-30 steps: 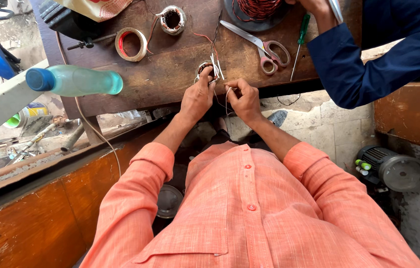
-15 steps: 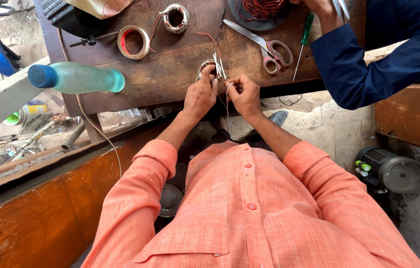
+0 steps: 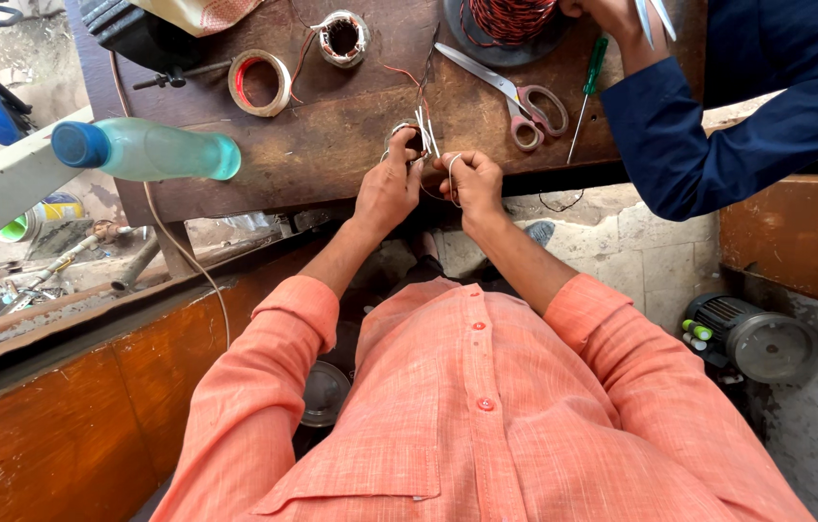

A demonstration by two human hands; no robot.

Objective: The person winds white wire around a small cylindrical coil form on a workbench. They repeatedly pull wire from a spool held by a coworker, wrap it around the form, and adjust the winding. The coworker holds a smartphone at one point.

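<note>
My left hand [image 3: 388,188] grips a small round metal coil [image 3: 403,132] at the near edge of the dark wooden table [image 3: 332,145]. Thin wire leads [image 3: 425,124] rise from the coil toward the table's middle. My right hand [image 3: 472,182] is closed beside it, pinching a loop of pale wire [image 3: 451,174] that runs to the coil. Both hands nearly touch each other. Part of the coil is hidden behind my left fingers.
On the table lie scissors [image 3: 515,92], a green-handled screwdriver [image 3: 587,85], a tape roll [image 3: 259,82], a wound stator [image 3: 340,37] and a plastic bottle [image 3: 148,150]. A co-worker's blue sleeve [image 3: 718,126] reaches in at the right. A small motor [image 3: 757,338] sits on the floor.
My hands stay at the coil; the right hand has shifted slightly, drawing the pale wire loop. The co-worker's hand stays by the red wire spool.
</note>
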